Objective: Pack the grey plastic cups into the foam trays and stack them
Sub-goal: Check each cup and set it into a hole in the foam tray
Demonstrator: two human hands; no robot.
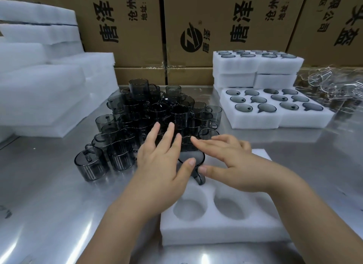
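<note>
A: Hands?
B: Left hand (163,157), right hand (233,161): fingers (169,133) straight, holding nothing, thumbs against one grey cup (191,158).
A: Cup?
B: Sits in foam tray's (216,231) far pocket; cup pile (149,114) just beyond tray.

We hold our left hand (163,157) and right hand (231,161) flat, fingers straight, over a grey cup (196,156) seated in the near foam tray (216,232). Behind it on the bench (49,195) sits a pile of grey cups (149,114), with filled trays (255,122) to the right.
</note>
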